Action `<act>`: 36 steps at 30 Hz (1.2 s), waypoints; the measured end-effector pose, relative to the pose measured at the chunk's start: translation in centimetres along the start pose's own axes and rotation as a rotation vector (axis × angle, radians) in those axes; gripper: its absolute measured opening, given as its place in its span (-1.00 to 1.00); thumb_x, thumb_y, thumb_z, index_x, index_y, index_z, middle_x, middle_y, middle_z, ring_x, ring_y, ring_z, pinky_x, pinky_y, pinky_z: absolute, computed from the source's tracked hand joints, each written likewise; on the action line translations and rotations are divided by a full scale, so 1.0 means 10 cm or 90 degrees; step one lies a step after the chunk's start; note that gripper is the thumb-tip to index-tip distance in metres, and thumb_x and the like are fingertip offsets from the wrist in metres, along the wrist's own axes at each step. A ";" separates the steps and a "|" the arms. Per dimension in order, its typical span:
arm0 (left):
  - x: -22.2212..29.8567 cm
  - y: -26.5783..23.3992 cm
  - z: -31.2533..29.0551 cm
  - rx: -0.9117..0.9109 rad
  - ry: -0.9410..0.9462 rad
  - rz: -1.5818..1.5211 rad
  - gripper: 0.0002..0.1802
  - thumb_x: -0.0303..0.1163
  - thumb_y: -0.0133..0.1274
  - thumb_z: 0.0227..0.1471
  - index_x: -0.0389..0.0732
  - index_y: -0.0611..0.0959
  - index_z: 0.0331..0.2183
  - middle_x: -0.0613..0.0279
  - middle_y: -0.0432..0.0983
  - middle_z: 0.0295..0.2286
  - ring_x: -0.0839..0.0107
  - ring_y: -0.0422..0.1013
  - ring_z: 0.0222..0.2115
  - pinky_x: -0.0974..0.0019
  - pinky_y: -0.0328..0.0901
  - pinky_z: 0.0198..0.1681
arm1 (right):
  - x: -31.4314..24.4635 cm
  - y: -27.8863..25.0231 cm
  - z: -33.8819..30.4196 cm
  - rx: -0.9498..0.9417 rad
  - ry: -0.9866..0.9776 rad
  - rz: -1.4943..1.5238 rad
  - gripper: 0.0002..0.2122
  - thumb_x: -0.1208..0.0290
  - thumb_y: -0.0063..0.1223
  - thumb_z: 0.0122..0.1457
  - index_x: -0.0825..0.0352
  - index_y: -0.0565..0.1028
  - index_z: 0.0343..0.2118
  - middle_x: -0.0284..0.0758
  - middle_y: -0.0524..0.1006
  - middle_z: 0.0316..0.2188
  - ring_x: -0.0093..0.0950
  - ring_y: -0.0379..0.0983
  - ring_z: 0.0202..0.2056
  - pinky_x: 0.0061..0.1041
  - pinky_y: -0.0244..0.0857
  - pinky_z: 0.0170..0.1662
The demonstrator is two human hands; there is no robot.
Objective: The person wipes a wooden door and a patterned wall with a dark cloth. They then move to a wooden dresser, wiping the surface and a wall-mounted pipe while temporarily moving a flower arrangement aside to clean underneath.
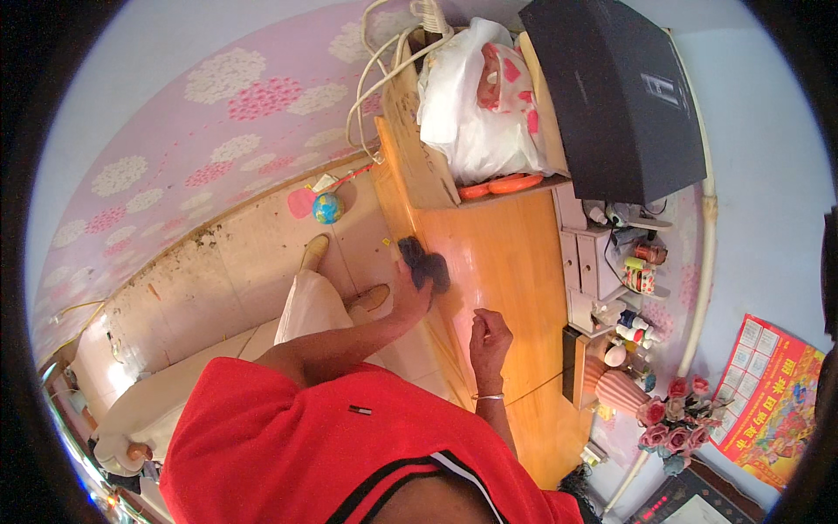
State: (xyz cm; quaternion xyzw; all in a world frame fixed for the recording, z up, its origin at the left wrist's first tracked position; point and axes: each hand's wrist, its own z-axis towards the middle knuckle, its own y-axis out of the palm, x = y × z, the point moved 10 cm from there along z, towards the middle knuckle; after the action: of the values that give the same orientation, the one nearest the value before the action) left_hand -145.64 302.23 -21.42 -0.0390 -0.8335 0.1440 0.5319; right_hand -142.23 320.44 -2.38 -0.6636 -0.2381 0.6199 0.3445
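My left hand is closed on a dark, soft-looking bundle, perhaps cloth; its exact kind does not show. The bundle sits at the left edge of an orange-brown wooden cabinet top. Over the same wooden surface, to the right and nearer to me, is my right hand, its fingers curled into a loose fist. Whatever those fingers may hold is hidden. A light bracelet circles the right wrist.
A cardboard box with white plastic bags stands at the cabinet's far end, beside a large black box. Small shelves with bottles and a pink vase of flowers line the right. A small globe lies on the floor.
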 end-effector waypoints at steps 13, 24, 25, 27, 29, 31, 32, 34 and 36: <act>1.12 -0.33 -0.23 -0.010 0.275 0.200 -0.20 -0.64 0.17 -0.26 -0.23 0.33 0.11 -0.19 0.16 0.04 -0.22 0.18 0.02 -0.10 0.17 0.09 | 0.75 -0.32 -0.39 0.056 0.100 0.065 -0.91 0.63 0.05 0.11 0.42 0.55 -0.32 -0.15 0.55 -0.43 -0.36 0.51 -0.45 -0.46 0.38 -0.37; 2.09 0.93 0.54 -0.102 0.566 0.482 -0.25 -0.36 0.28 -0.23 -0.09 0.42 0.09 -0.03 0.18 0.12 -0.05 0.20 0.03 -0.04 0.15 0.10 | 1.81 -0.15 -0.61 0.120 0.164 0.218 -0.91 0.61 -0.04 0.17 0.46 0.51 -0.35 -0.37 0.47 -0.53 -0.63 0.37 -0.47 -0.62 0.29 -0.38; 2.13 1.07 0.59 -0.108 0.578 0.478 -0.25 -0.35 0.28 -0.23 -0.08 0.43 0.08 -0.03 0.17 0.13 -0.04 0.20 0.03 -0.04 0.15 0.09 | 1.85 -0.17 -0.62 0.152 0.148 0.174 -0.91 0.60 -0.03 0.16 0.44 0.52 -0.36 -0.36 0.47 -0.54 -0.61 0.38 -0.48 -0.61 0.30 -0.38; 2.10 1.12 0.54 -0.138 0.580 0.460 -0.26 -0.34 0.27 -0.22 -0.09 0.43 0.08 0.02 0.17 0.15 -0.04 0.18 0.04 -0.07 0.12 0.09 | 1.77 -0.23 -0.62 0.221 0.124 0.086 -0.91 0.57 -0.02 0.15 0.41 0.53 -0.37 -0.34 0.49 -0.56 -0.57 0.39 -0.51 -0.58 0.31 -0.39; 1.99 0.96 0.39 -0.143 0.582 0.480 -0.24 -0.35 0.28 -0.24 -0.10 0.43 0.09 0.07 0.16 0.16 -0.04 0.17 0.05 -0.11 0.10 0.08 | 1.58 -0.25 -0.62 0.246 0.138 -0.014 -0.92 0.55 -0.01 0.13 0.34 0.53 -0.37 -0.29 0.52 -0.52 -0.46 0.44 -0.51 -0.50 0.33 -0.41; 1.74 0.63 0.04 -0.143 0.579 0.537 -0.20 -0.39 0.31 -0.29 -0.11 0.43 0.08 0.10 0.16 0.16 -0.04 0.16 0.04 -0.14 0.08 0.08 | 1.48 -0.27 -0.58 0.251 0.150 -0.098 -0.93 0.49 -0.01 0.09 0.29 0.51 -0.40 -0.25 0.53 -0.48 -0.33 0.47 -0.49 -0.39 0.34 -0.42; 1.60 0.51 -0.06 -0.154 0.570 0.568 -0.18 -0.41 0.33 -0.32 -0.11 0.43 0.08 0.10 0.16 0.16 -0.04 0.16 0.04 -0.15 0.07 0.07 | 1.48 -0.24 -0.57 0.240 0.157 -0.132 -0.94 0.45 -0.01 0.07 0.26 0.50 -0.42 -0.22 0.52 -0.46 -0.25 0.48 -0.47 -0.31 0.34 -0.43; 1.56 0.41 -0.19 -0.148 0.590 0.524 -0.17 -0.46 0.34 -0.36 -0.11 0.44 0.06 0.10 0.16 0.16 -0.03 0.16 0.04 -0.12 0.08 0.06 | 1.53 -0.21 -0.59 0.231 0.161 -0.170 -0.94 0.41 -0.01 0.04 0.23 0.47 -0.45 -0.21 0.51 -0.43 -0.18 0.49 -0.45 -0.23 0.33 -0.46; 1.64 0.52 -0.14 -0.187 0.563 0.534 -0.14 -0.49 0.35 -0.38 -0.10 0.42 0.07 0.08 0.13 0.16 -0.05 0.16 0.03 -0.11 0.09 0.03 | 1.55 -0.18 -0.56 0.239 0.142 -0.174 -0.94 0.39 -0.01 0.02 0.22 0.45 -0.46 -0.22 0.50 -0.43 -0.18 0.48 -0.47 -0.22 0.30 -0.50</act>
State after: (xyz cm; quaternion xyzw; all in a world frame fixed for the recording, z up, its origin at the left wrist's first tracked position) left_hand -151.90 311.10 -7.99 -0.4915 -0.4595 0.1947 0.7137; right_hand -134.71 332.22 -11.28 -0.6143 -0.1669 0.5237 0.5661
